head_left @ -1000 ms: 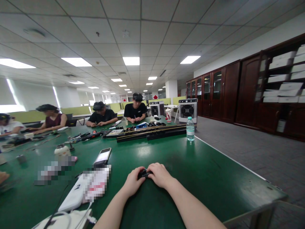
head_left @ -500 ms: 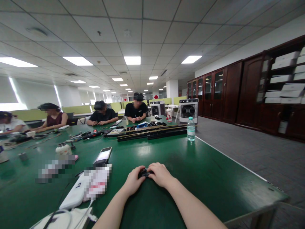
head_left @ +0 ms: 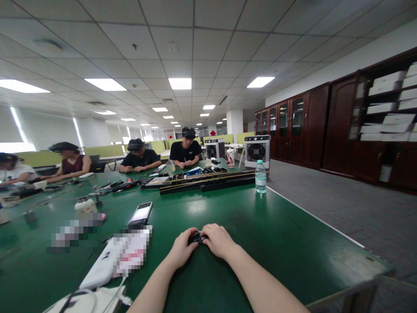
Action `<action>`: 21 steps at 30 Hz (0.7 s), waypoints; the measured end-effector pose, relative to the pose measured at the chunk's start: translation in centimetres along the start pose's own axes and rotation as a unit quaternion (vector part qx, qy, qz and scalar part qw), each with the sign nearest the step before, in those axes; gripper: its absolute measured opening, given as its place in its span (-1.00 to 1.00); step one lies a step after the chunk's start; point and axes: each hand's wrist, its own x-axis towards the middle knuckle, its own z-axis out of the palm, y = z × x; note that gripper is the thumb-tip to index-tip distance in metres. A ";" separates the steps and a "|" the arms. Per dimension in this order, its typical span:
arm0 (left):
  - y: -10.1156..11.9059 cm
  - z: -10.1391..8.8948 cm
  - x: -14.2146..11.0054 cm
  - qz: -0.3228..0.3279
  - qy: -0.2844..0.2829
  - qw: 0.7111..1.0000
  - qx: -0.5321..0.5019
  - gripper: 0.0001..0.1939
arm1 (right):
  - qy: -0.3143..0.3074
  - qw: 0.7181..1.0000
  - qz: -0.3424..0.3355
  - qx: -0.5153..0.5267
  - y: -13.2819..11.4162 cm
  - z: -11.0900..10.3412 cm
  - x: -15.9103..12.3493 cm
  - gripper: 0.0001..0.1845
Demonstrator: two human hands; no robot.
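Observation:
Between my two hands is a small black part [head_left: 197, 238], partly covered by my fingers; its exact kind cannot be made out. My left hand [head_left: 182, 248] grips it from the left, fingers curled over the far side and thumb at the near side. From the right, my right hand [head_left: 217, 239] closes on the same part with thumb and fingers. Both hands are low over the green table [head_left: 234, 269], and both forearms come in from the bottom edge.
A white power bank [head_left: 99, 266] marked 2, a phone [head_left: 141, 213] and cables lie left. Long black bars [head_left: 228, 180] lie across the table beyond my hands, with a water bottle [head_left: 260, 177] at their right end. Several people sit at the far side and left.
Both hands stay closed on the black part in almost the same place. The whole view has shifted very slightly.

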 end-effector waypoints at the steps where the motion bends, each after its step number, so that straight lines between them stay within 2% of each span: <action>1: 0.0 0.0 0.0 0.000 0.001 1.000 0.001 -0.57 | 0.001 1.000 0.002 0.002 0.0 0.0 0.0 -0.79; 7: -0.1 0.1 0.0 0.003 0.012 1.000 -0.007 -0.57 | -0.001 0.999 0.019 0.036 0.5 0.2 0.1 -0.76; 11: -0.4 0.3 0.1 0.016 0.016 1.000 -0.019 -0.56 | 0.003 0.994 0.012 0.109 1.4 0.4 0.1 -0.66; 14: -0.5 0.3 0.1 0.013 0.016 0.999 -0.025 -0.54 | 0.021 0.986 0.032 0.164 1.9 0.4 0.1 -0.61; 21: -0.1 0.1 0.0 -0.012 0.008 1.000 -0.022 -0.45 | 0.037 0.974 0.056 0.215 2.3 0.6 0.2 -0.63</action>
